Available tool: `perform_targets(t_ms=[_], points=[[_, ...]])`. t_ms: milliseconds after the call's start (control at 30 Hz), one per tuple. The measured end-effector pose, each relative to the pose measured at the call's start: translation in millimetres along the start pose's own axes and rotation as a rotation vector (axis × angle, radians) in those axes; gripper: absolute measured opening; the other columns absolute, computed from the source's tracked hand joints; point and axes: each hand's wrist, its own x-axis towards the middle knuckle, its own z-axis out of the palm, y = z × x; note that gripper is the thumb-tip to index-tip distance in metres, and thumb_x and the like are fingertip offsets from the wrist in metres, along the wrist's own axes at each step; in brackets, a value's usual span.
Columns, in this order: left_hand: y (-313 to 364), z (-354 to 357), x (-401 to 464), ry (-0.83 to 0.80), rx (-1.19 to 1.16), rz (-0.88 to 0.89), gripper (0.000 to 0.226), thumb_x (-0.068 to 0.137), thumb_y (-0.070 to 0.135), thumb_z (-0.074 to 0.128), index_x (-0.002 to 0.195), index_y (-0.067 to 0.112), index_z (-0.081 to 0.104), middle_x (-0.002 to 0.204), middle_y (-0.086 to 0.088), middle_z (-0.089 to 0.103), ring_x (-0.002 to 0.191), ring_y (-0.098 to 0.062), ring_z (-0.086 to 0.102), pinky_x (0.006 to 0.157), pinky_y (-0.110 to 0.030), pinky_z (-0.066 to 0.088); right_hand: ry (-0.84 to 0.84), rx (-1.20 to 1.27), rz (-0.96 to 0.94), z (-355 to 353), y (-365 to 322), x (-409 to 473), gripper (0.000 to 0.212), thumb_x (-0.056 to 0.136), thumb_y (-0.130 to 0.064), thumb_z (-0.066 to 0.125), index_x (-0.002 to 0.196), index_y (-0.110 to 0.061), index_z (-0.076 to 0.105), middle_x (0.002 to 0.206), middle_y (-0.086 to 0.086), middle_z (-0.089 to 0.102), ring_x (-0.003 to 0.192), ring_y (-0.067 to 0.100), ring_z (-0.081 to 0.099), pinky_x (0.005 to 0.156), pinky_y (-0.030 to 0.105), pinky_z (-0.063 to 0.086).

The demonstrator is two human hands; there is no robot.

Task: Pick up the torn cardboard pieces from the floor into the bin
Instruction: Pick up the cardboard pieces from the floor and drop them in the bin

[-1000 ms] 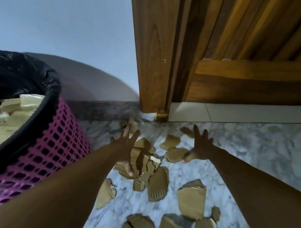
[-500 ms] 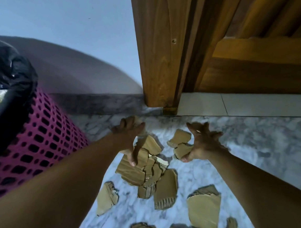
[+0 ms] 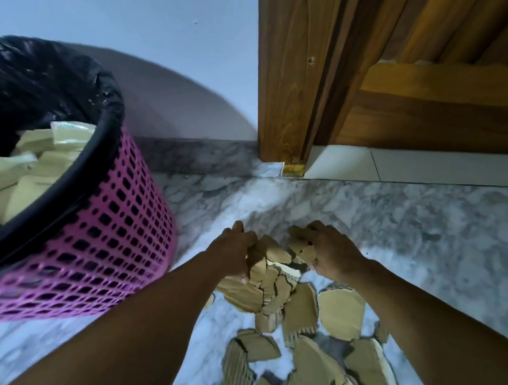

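Note:
Several torn brown cardboard pieces [image 3: 275,291] lie heaped on the marble floor [image 3: 418,227] in the lower middle. My left hand [image 3: 233,250] grips the left side of the heap, fingers curled over pieces and thumb pressed on one. My right hand [image 3: 330,249] curls round a few small pieces at the heap's far right. The two hands are close together. A pink mesh bin [image 3: 101,244] with a black liner stands at the left, holding pale cardboard pieces [image 3: 32,161]. More pieces [image 3: 341,310] lie loose nearer me.
A wooden door frame [image 3: 288,92] and wooden door [image 3: 437,112] stand at the far right, above a pale tiled threshold [image 3: 420,166]. A blue-white wall [image 3: 137,44] with a grey marble skirting runs behind the bin.
Both hands have closed and drawn together, gathering the far pieces into the heap. The camera swung left, bringing the bin's inside back into view.

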Motion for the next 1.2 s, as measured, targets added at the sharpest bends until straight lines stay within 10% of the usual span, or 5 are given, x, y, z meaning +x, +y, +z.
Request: perform_targets(t_ms=[433,600,800,967,1200], points=[[1,23,-74,-0.145,-0.298,-0.11,0.035,0.063,0.015,0.088,0.084,0.016,0.06,0.084,-0.002,0.066,0.084,-0.018,0.062,0.069,-0.025,0.044,-0.155,0.428,0.268,-14,-18,-74,0.015,0.087,-0.016,0.068,0.082,-0.01,0.056,0.088,0.012,0.057,0.089,0.026,0.055,0.071,0.029,0.036],[-4,22,-92,-0.207,-0.47,-0.09,0.032,0.07,0.013,0.083,0.096,0.01,0.066,0.097,0.001,0.068,0.095,-0.015,0.062,0.079,-0.031,0.053,-0.278,0.608,0.418,-20,-15,-106,0.04,0.094,-0.029,0.061,0.124,-0.001,0.061,0.122,0.017,0.06,0.114,0.032,0.056,0.094,0.04,0.044],[-2,43,-107,-0.259,-0.484,-0.147,0.043,0.078,0.02,0.077,0.116,0.007,0.059,0.114,-0.012,0.062,0.106,-0.03,0.061,0.08,-0.035,0.048,-0.299,0.462,0.4,16,-39,-118,0.042,0.089,-0.037,0.062,0.113,-0.004,0.061,0.111,0.018,0.063,0.103,0.031,0.061,0.079,0.036,0.046],[11,80,-121,-0.083,-0.306,-0.111,0.102,0.056,0.046,0.087,0.137,0.015,0.034,0.13,-0.009,0.034,0.121,-0.029,0.037,0.095,-0.038,0.042,-0.156,0.297,0.436,37,-55,-130,0.096,0.073,-0.05,0.076,0.148,-0.021,0.023,0.143,0.014,0.036,0.133,0.039,0.034,0.103,0.047,0.037],[43,102,-136,0.131,-0.218,-0.236,0.093,0.056,0.034,0.089,0.131,0.014,0.037,0.126,-0.007,0.041,0.111,-0.028,0.051,0.081,-0.041,0.051,-0.167,0.279,0.479,50,-54,-128,0.067,0.047,-0.059,0.085,0.101,-0.023,0.065,0.11,0.004,0.06,0.113,0.028,0.054,0.083,0.033,0.037]])
